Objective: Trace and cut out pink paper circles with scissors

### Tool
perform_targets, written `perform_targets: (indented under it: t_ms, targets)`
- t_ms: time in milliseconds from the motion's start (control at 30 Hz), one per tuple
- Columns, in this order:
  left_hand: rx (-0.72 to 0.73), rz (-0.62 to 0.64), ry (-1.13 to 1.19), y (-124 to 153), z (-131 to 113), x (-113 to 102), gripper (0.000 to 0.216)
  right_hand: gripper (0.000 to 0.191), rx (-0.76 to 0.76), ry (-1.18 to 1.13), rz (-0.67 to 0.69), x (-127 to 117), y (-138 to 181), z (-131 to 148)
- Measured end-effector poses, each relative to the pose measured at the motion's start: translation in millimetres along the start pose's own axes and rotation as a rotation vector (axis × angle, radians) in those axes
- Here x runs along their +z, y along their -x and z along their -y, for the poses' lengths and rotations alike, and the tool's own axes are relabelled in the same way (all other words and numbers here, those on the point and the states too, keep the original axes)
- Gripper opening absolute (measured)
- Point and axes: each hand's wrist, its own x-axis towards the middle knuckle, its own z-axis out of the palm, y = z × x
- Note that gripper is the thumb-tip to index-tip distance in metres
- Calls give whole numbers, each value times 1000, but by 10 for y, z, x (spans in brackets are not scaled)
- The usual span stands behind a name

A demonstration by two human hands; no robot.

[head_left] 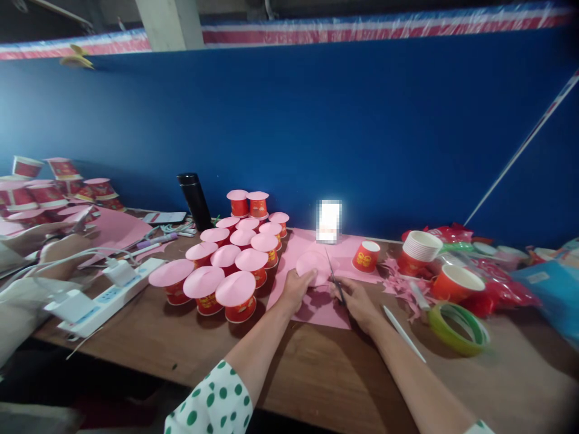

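Note:
My left hand (298, 288) pinches the near-left edge of a round pink paper piece (312, 266), thumb on top. My right hand (353, 299) is closed on the handles of a pair of scissors (333, 271), whose blades point away from me beside the paper's right edge. Beneath both hands lies a larger pink sheet (325, 316) on the table. Just beyond my right hand stands a red paper cup (366, 255) with a gold pattern. Left of my hands, several upturned red cups bear pink paper discs (235, 289) on top.
A power strip (111, 296) with chargers lies left, near a co-worker's hand (67, 256). A black bottle (194, 201) and a lit phone (329, 222) stand against the blue partition. To the right are stacked cups (420, 248), pink scraps (407, 286), green tape (458, 328) and a white pen (402, 333).

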Motion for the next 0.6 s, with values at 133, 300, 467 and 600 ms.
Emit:
perform_targets:
  t_ms: [133, 300, 467, 600]
  targets:
    - [-7, 7, -4, 3, -6, -7, 36, 46, -6, -8, 1, -1, -13, -21]
    - [0, 16, 17, -6, 19, -14, 36, 45, -6, -16, -2, 5, 0, 6]
    - [-17, -3, 42, -1, 4, 3, 39, 45, 8, -15, 4, 0, 6, 16]
    - [-32, -17, 48, 10, -25, 18, 41, 46, -9, -3, -3, -4, 7, 19]
